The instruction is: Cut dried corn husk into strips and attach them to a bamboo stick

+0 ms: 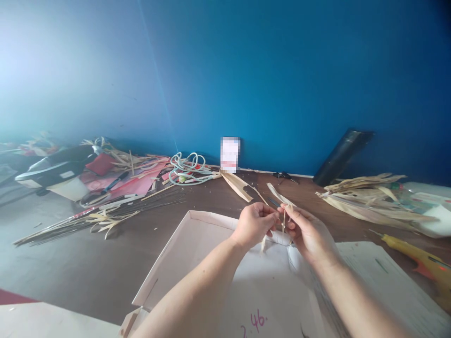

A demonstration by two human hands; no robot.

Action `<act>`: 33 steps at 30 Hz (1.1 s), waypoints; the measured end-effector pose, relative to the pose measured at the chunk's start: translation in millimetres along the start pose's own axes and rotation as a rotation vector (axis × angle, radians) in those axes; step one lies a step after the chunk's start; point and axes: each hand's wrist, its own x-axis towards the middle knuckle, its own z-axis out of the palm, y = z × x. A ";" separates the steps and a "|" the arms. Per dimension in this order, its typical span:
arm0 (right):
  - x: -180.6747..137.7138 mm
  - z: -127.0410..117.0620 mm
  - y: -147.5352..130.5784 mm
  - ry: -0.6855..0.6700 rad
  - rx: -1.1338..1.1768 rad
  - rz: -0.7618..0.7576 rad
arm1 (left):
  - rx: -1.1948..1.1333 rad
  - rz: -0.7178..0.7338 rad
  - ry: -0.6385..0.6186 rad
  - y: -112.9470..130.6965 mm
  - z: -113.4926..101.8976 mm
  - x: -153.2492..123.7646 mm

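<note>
Both of my hands meet above a shallow white cardboard box [160,263] with "2.46." written on it in purple. My left hand [256,220] is closed, its thumb and fingers pinched together close to the other hand. Between the thumb and fingers of my right hand [307,230] is a thin pale strip of dried husk [283,220], hanging down. What the left fingertips grip is hidden. A dry husk piece [237,185] lies on the table beyond my hands, and another narrow husk piece [276,191] lies just behind the fingers.
A phone [230,155] with a blurred screen leans against the blue wall. Left of it are a coiled white cable [190,168], pink paper [141,180] and thin wires [70,227]. To the right lie dried husks [373,202], a black tube [343,157] and a yellow glue gun [412,249].
</note>
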 end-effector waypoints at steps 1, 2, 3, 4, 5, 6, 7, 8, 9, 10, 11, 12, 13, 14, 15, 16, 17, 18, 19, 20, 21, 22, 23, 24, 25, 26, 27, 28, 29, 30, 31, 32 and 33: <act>0.1 -0.1 0.0 0.005 -0.004 0.004 | 0.001 -0.002 0.003 -0.6 0.1 0.3; 0.1 -0.1 -0.1 0.009 -0.004 0.008 | 0.001 -0.003 0.005 -1.2 0.2 0.6; 0.2 -0.1 -0.1 0.011 -0.001 0.012 | 0.001 -0.001 0.007 -1.9 0.3 0.9; 0.2 -0.1 -0.1 0.010 0.003 0.013 | 0.005 0.000 0.007 -2.6 0.3 1.3; 0.1 -0.1 -0.1 0.004 0.007 0.015 | 0.010 -0.001 0.008 -3.3 0.2 1.7; 0.1 -0.1 -0.1 -0.001 0.010 0.016 | 0.017 -0.003 0.010 -3.9 0.1 2.1; 0.1 -0.2 0.0 -0.007 0.013 0.015 | 0.026 -0.005 0.012 -4.5 0.0 2.4; 0.0 -0.2 0.1 -0.010 0.018 0.015 | 0.034 -0.006 0.014 -4.9 -0.2 2.6; 0.0 -0.2 0.1 -0.012 0.021 0.014 | 0.039 -0.004 0.013 -5.0 -0.4 2.6; 0.1 -0.3 0.1 -0.012 0.023 0.012 | 0.039 0.000 0.011 -4.9 -0.5 2.5; 0.2 -0.3 0.2 -0.010 0.021 0.010 | 0.034 0.005 0.009 -4.5 -0.6 2.2; 0.3 -0.3 0.1 -0.007 0.018 0.011 | 0.028 0.009 0.004 -3.8 -0.6 1.8; 0.4 -0.2 0.1 -0.005 0.014 0.013 | 0.020 0.010 0.001 -3.1 -0.5 1.3; 0.4 -0.1 0.0 -0.003 0.013 0.014 | 0.014 0.009 0.000 -2.2 -0.3 0.8; 0.5 0.0 -0.1 -0.002 0.014 0.017 | 0.012 0.007 0.000 -1.4 0.0 0.3; 0.4 0.2 -0.3 -0.006 0.017 0.020 | 0.012 0.006 0.001 -0.7 0.2 -0.2; 0.3 0.4 -0.5 -0.009 0.020 0.021 | 0.014 0.005 0.001 -0.1 0.5 -0.5; 0.0 0.7 -0.8 -0.013 0.022 0.021 | 0.016 0.006 0.001 0.3 0.7 -0.7; -0.3 1.1 -1.2 -0.018 0.023 0.022 | 0.020 0.008 0.002 0.6 0.8 -0.8; -0.5 1.4 -1.5 -0.021 0.025 0.025 | 0.024 0.009 0.002 0.6 0.9 -0.8; -0.8 1.7 -1.8 -0.022 0.027 0.027 | 0.026 0.009 0.003 0.6 0.9 -0.8; -0.9 2.0 -2.0 -0.023 0.030 0.028 | 0.027 0.009 0.004 0.5 0.9 -0.7; -1.0 2.2 -2.1 -0.023 0.031 0.029 | 0.027 0.007 0.006 0.4 0.8 -0.6; -1.0 2.3 -2.2 -0.022 0.030 0.029 | 0.025 0.005 0.007 0.3 0.8 -0.6; -0.9 2.4 -2.2 -0.021 0.028 0.028 | 0.022 0.004 0.008 0.2 0.7 -0.5; -0.7 2.3 -2.2 -0.019 0.026 0.026 | 0.019 0.003 0.009 0.2 0.7 -0.5; -0.5 2.3 -2.1 -0.018 0.025 0.026 | 0.020 0.000 0.009 0.2 0.7 -0.6; -0.4 2.2 -2.0 -0.014 0.025 0.023 | 0.022 -0.003 0.010 0.3 0.8 -0.7; -0.3 2.0 -1.9 -0.009 0.026 0.019 | 0.026 -0.005 0.011 0.5 0.9 -0.8; -0.3 1.9 -1.8 -0.007 0.029 0.015 | 0.030 -0.007 0.012 0.6 1.0 -0.9; -0.3 1.7 -1.6 -0.009 0.031 0.014 | 0.035 -0.009 0.013 0.8 1.2 -1.0; -0.5 1.6 -1.4 -0.015 0.034 0.015 | 0.039 -0.012 0.012 0.9 1.4 -1.1; -0.7 1.5 -1.2 -0.022 0.037 0.019 | 0.039 -0.013 0.012 0.8 1.6 -1.1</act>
